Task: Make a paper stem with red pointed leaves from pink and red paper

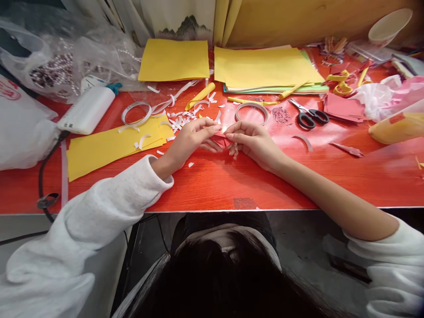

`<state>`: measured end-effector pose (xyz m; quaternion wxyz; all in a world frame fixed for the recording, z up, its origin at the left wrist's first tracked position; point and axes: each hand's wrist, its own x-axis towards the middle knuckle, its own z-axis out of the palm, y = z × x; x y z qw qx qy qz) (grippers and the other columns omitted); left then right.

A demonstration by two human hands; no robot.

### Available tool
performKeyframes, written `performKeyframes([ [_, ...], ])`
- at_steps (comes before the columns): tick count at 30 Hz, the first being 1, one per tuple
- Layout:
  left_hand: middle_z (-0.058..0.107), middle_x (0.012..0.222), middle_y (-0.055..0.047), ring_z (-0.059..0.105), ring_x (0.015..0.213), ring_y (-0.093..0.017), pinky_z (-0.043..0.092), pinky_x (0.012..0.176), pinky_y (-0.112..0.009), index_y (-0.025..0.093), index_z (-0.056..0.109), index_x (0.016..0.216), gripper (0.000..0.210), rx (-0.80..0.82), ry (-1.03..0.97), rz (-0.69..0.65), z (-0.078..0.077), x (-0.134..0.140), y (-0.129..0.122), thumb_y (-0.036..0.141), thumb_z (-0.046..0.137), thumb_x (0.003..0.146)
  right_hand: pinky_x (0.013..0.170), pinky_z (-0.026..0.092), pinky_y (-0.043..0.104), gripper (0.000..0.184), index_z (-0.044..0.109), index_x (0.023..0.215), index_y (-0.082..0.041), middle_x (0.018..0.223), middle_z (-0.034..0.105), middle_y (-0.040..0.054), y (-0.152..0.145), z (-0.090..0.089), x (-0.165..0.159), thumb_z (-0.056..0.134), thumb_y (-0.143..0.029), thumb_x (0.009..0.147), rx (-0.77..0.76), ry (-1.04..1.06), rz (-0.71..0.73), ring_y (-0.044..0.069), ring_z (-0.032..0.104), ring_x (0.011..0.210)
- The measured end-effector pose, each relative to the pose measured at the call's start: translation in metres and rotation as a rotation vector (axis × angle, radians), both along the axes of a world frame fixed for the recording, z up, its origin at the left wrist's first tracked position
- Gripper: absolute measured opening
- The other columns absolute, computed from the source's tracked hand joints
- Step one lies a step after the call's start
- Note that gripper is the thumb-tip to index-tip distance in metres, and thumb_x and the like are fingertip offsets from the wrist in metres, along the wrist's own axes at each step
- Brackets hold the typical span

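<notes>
Between my hands, above the red table, is a small piece of folded red paper. My left hand pinches its left side, thumb and forefinger together near the top. From the other side my right hand grips it with thumb and fingertips. The fingers hide part of its folds. Just behind my right hand lies a roll of tape. White paper scraps are scattered behind my left hand.
Black-handled scissors lie to the right, near red paper sheets. Stacks of yellow paper stand at the back. On the left are yellow strips, another tape roll and a white power bank with a black cable.
</notes>
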<state>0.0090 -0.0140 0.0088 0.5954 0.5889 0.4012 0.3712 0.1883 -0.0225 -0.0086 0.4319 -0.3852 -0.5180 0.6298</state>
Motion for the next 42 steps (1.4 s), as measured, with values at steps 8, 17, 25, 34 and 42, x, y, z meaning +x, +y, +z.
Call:
performKeyframes([
  [8, 0.068, 0.068, -0.005, 0.066, 0.054, -0.012, 0.054, 0.052, -0.020, 0.009, 0.062, 0.077, 0.022, 0.000, 0.116, -0.036, -0.002, -0.002, 0.003, 0.029, 0.058, 0.084, 0.054, 0.051, 0.022, 0.018, 0.059, 0.086, -0.018, 0.069, 0.061, -0.0022, 0.003, -0.004, 0.001, 0.067, -0.031, 0.078, 0.111, -0.078, -0.019, 0.009, 0.061, 0.056],
  [17, 0.069, 0.068, -0.006, 0.067, 0.055, -0.012, 0.055, 0.053, -0.020, 0.009, 0.063, 0.078, 0.018, -0.036, 0.097, -0.043, -0.004, 0.000, 0.001, 0.025, 0.058, 0.084, 0.058, 0.055, 0.022, 0.020, 0.060, 0.081, -0.015, 0.069, 0.063, 0.0004, 0.001, -0.001, 0.001, 0.066, -0.034, 0.078, 0.072, -0.108, 0.022, 0.011, 0.066, 0.061],
  [25, 0.068, 0.066, -0.004, 0.066, 0.054, -0.012, 0.055, 0.053, -0.020, 0.009, 0.061, 0.075, 0.017, 0.003, 0.118, -0.020, -0.004, 0.000, 0.002, 0.023, 0.057, 0.084, 0.055, 0.055, 0.021, 0.027, 0.061, 0.079, -0.013, 0.063, 0.066, 0.0028, 0.001, 0.004, -0.001, 0.065, -0.040, 0.078, 0.058, -0.201, 0.046, 0.012, 0.066, 0.056],
  [34, 0.067, 0.064, -0.005, 0.065, 0.051, -0.013, 0.053, 0.048, -0.020, 0.011, 0.058, 0.074, 0.029, 0.011, 0.142, -0.002, -0.005, -0.002, 0.004, 0.037, 0.055, 0.085, 0.052, 0.055, 0.022, 0.032, 0.059, 0.076, -0.011, 0.061, 0.066, 0.0050, 0.000, 0.006, -0.001, 0.068, -0.042, 0.075, 0.011, -0.190, 0.041, 0.015, 0.067, 0.055],
  [42, 0.067, 0.066, -0.004, 0.063, 0.050, -0.009, 0.051, 0.048, -0.017, 0.012, 0.057, 0.074, 0.019, 0.053, 0.204, -0.040, -0.006, -0.003, 0.006, 0.026, 0.054, 0.086, 0.052, 0.055, 0.023, 0.029, 0.060, 0.076, -0.011, 0.064, 0.067, 0.0058, 0.000, 0.006, 0.000, 0.068, -0.040, 0.077, -0.026, -0.164, 0.069, 0.015, 0.067, 0.054],
])
